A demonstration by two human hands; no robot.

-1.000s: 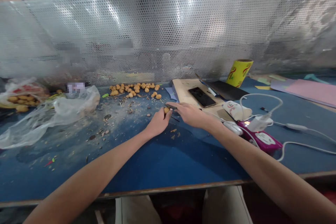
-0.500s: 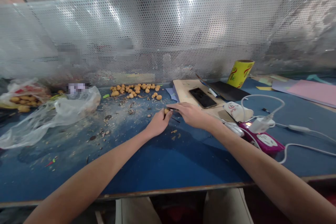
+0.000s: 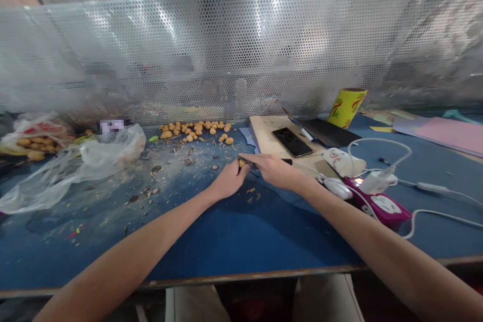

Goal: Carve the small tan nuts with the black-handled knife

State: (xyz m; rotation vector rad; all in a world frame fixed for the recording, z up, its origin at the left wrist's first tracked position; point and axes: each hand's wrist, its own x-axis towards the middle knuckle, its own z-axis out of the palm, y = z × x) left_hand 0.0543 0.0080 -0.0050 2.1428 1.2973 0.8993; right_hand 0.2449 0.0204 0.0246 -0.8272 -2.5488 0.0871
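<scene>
My left hand (image 3: 228,181) is closed, pinching a small tan, roundish piece (image 3: 242,163) between thumb and fingers; only a bit of it shows. My right hand (image 3: 273,168) is wrapped round a slim tool whose black handle (image 3: 287,161) sticks out on the right. The tool's dark, flat end reaches to the piece, and its exact kind is unclear. Both hands meet just above the blue table (image 3: 211,246). Beyond them lies a loose group of similar tan, roundish pieces (image 3: 192,130), and a few light flakes (image 3: 251,191) rest below the hands.
Left stand a thin plastic bag (image 3: 75,171) and another bag of tan pieces (image 3: 41,143). On the right are a phone (image 3: 292,142) on a board, a yellow roll (image 3: 347,108), and a purple power strip (image 3: 388,209) with cables. A perforated metal screen (image 3: 241,35) stands behind.
The right hand's grip has shifted slightly, and the tool's black handle now shows to the right of it. The left hand has stayed nearly still with the tan piece.
</scene>
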